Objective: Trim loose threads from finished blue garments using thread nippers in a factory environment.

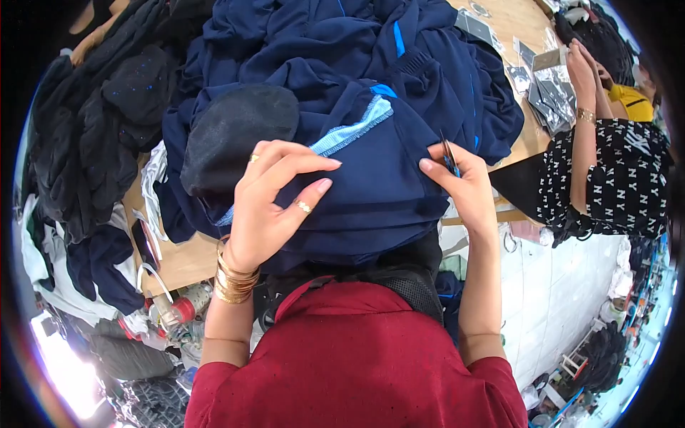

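A navy garment [385, 185] lies spread in front of me on top of a heap of similar navy cloth. A light blue strip with overlocked edges [357, 128] runs slantwise across it, and a rounded black mesh-like piece [239, 135] lies to its left. My left hand [267, 192] is over the garment's left part, holding nothing, its thumb and fingers apart. At the garment's right edge, my right hand [467, 185] grips small thread snips [449, 157], their blades pointing away from me. The hand partly hides the snips; I cannot tell whether it also pinches the cloth.
More navy clothing [300, 43] is heaped across the wooden table [178, 267]. Black garments [107, 107] are piled at the left. On the right, another person's hands [581, 64] are near a stack of small grey packets [551, 93]. Thread cones [185, 307] stand low at the left.
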Tool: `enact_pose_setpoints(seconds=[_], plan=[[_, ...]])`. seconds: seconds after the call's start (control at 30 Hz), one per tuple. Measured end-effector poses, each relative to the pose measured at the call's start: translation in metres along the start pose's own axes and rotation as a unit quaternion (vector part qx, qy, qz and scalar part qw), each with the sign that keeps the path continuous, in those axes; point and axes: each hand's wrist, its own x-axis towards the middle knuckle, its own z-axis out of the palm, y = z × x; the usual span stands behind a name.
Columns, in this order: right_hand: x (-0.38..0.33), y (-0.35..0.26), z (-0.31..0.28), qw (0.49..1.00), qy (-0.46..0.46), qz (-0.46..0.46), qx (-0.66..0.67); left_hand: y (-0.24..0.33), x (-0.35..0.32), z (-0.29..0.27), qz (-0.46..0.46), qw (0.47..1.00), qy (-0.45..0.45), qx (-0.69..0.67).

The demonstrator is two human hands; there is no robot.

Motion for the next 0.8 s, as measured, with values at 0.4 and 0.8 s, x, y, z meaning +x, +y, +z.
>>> enact_pose_setpoints(seconds=[0.4, 0.8], plan=[[0.011, -0.04, 0.021, 0.981, -0.033, -0.141, 0.126, 0.008, 0.028, 0.054, 0.015, 1.0, 0.015, 0.023], [0.006, -0.015, -0.019, 0.985, -0.161, 0.017, 0.066, -0.04, 0.03, -0.004, -0.215, 0.882, 0.215, -0.359]])
